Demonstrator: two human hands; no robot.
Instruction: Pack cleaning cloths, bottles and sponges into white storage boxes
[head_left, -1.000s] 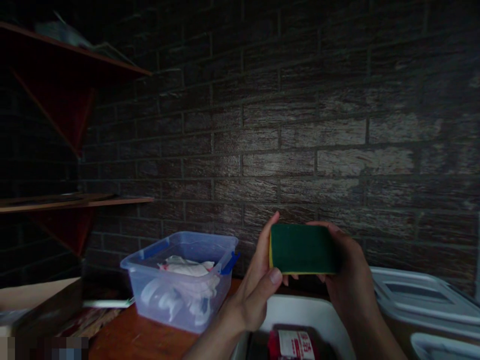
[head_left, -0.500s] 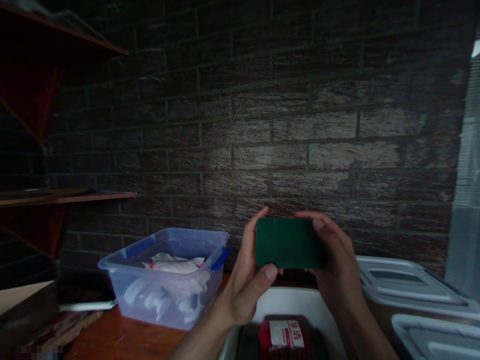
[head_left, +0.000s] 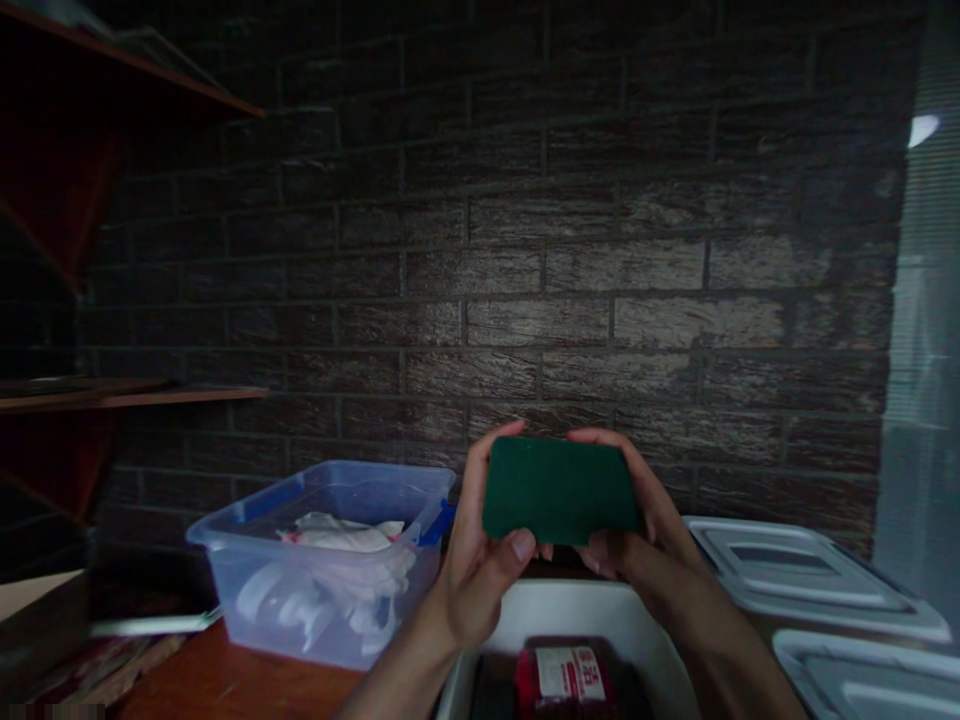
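Between my two hands is a flat dark green rectangular block (head_left: 561, 490), its broad face turned toward me; I cannot make out its exact kind. My left hand (head_left: 484, 545) grips its left end, thumb at the lower edge and fingers behind. At the other end my right hand (head_left: 649, 525) holds it, the thumb along the bottom right corner. Below the block stands a white bin (head_left: 517, 607). Inside that bin lies a red package (head_left: 529, 680) with a white and red label, next to dark items I cannot name.
A clear plastic box (head_left: 300, 610) with blue latches holds white cloth-like items, left on the wooden table (head_left: 187, 680). Grey-white lids (head_left: 810, 570) lie at right. Wooden shelves (head_left: 187, 397) jut out on the left. A dark brick wall (head_left: 480, 250) rises behind.
My right thumb has moved from the block's upper right corner down to its lower edge. The block now sits slightly further left in view, still between both hands.
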